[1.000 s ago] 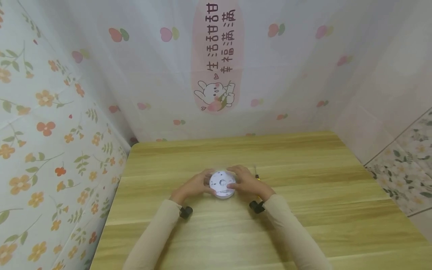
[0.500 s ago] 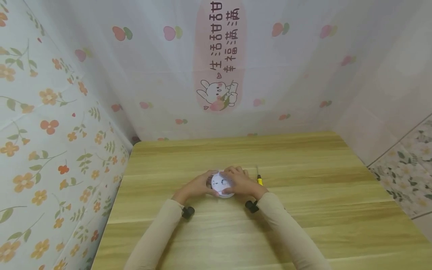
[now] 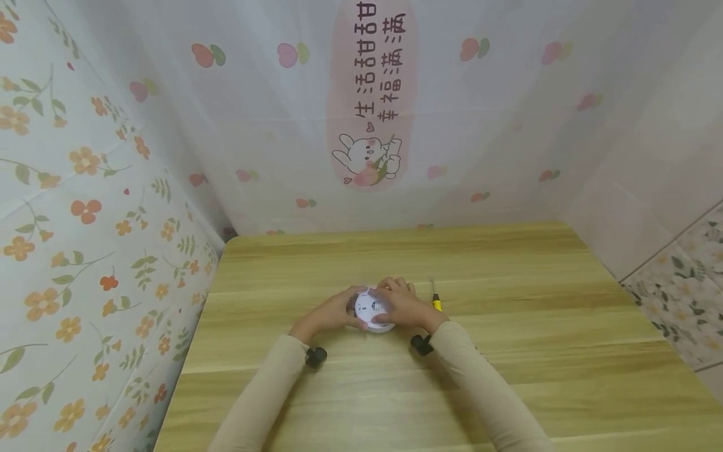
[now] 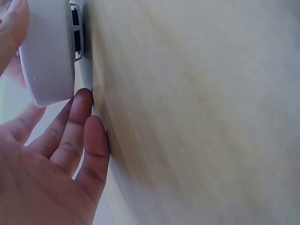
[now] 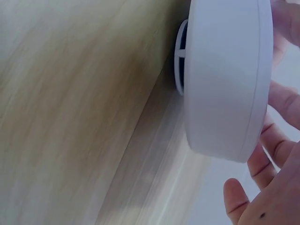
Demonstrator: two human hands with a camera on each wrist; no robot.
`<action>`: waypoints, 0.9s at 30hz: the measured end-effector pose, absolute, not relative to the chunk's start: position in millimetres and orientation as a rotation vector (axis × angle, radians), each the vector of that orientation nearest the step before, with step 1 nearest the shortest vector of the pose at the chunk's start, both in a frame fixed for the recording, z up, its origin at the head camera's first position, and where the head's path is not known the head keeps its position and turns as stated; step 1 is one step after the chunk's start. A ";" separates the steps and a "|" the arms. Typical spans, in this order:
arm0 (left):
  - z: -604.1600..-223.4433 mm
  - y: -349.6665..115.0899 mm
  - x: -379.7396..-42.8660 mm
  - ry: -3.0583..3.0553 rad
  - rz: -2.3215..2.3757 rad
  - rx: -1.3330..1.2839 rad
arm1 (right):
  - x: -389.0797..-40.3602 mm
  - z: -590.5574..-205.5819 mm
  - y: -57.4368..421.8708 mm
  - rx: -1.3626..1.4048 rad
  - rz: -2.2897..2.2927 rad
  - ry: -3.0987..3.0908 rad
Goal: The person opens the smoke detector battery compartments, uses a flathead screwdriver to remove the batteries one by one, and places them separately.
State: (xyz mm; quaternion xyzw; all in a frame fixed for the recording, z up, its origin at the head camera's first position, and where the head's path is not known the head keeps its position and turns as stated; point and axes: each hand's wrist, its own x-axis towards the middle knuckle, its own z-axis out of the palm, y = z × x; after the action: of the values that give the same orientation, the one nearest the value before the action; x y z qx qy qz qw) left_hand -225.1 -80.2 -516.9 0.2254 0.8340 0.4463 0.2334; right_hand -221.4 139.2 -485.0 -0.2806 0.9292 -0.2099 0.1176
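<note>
A round white smoke detector [image 3: 365, 309] is at the middle of the table, its flat back with printed marks facing up. My left hand [image 3: 332, 312] holds its left edge, thumb in front and fingers round the far side. Over its right part lies my right hand [image 3: 402, 308], gripping the rim between thumb and fingers and covering some of the back. In the left wrist view, fingertips of the left hand [image 4: 61, 154] reach under the smooth side wall. The right wrist view shows the slotted cap [image 5: 181, 58] of the detector pointing down at the wood.
A screwdriver [image 3: 437, 302] with a yellow and black handle lies just right of my right hand, its shaft pointing away. The wooden table [image 3: 508, 282] meets a patterned curtain [image 3: 271, 144] at the back, and a floral cloth [image 3: 85, 251] hangs on the left.
My right hand has shifted left over the detector's back and closed on it, covering more of its face. More of the screwdriver now shows. The left hand keeps its hold.
</note>
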 end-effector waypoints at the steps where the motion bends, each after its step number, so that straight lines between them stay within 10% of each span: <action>1: -516.6 -80.1 -224.8 2.286 1.227 0.616 | -221.4 -485.1 139.2 -0.818 -0.619 2.715; 27: -515.5 -77.1 -225.4 2.274 1.261 0.565 | -228.0 -478.2 172.2 -0.770 -0.637 2.820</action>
State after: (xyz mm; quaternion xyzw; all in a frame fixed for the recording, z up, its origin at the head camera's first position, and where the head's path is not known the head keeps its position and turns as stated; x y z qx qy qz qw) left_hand -225.4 -77.1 -515.5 0.2064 0.8300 0.4603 0.2380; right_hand -228.0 172.2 -478.2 -0.2567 0.9399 -0.2122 0.0747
